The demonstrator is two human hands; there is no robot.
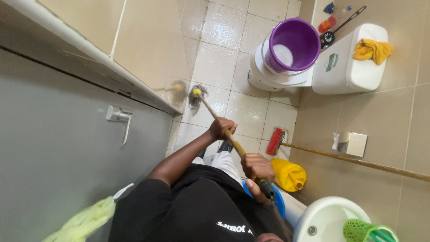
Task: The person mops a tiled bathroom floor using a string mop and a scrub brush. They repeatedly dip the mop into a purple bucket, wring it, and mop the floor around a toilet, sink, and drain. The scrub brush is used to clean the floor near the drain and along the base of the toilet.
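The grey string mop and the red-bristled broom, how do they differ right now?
The grey string mop is held by both hands, the left hand lower on its wooden handle and the right hand near the top; the red-bristled broom is untouched, leaning against the tiled wall. The mop's head is a limp grey tuft on the wet floor; the broom's is a stiff red block. Both have long wooden handles.
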